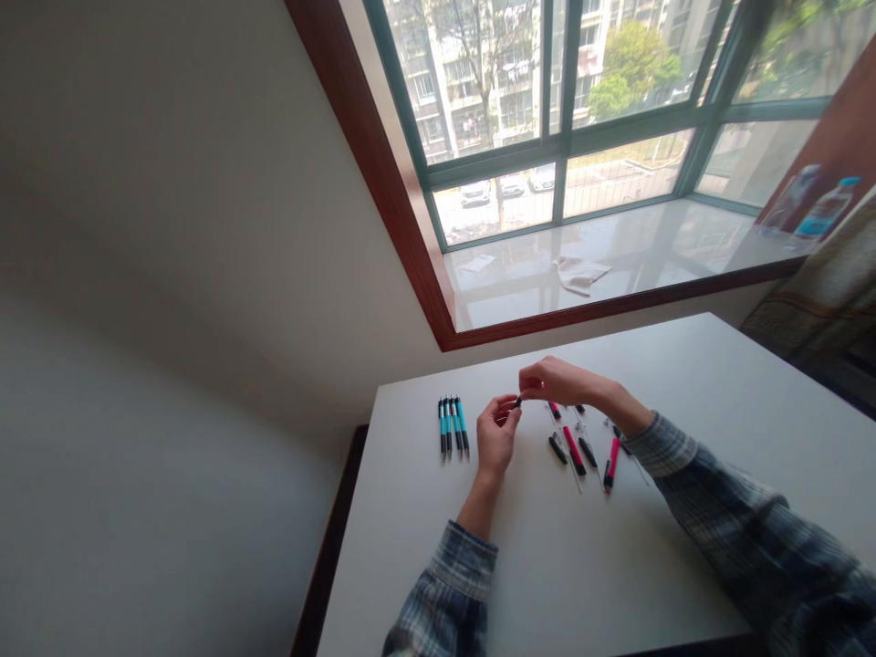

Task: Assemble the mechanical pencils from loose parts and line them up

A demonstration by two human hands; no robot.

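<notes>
My left hand (496,436) is closed, its fingertips pinching a small black pen part (517,401). From the upper right my right hand (553,380) reaches in, its fingers closed at the other end of the same part. Four-colour detail is too small to read there, and a bit of pink shows by the right palm. Left of my hands, several assembled blue-and-black pens (453,427) lie side by side. Under my right forearm are loose pen pieces: pink barrels (573,447), black grips (557,450) and thin refills (573,473). Another pink-and-black barrel (611,465) lies to the right.
The white table (547,566) has its back edge below a window sill (506,292) with a crumpled cloth (580,274). A bottle (828,208) stands on the sill at the far right, near a curtain (821,283). A wall (205,274) rises at the left.
</notes>
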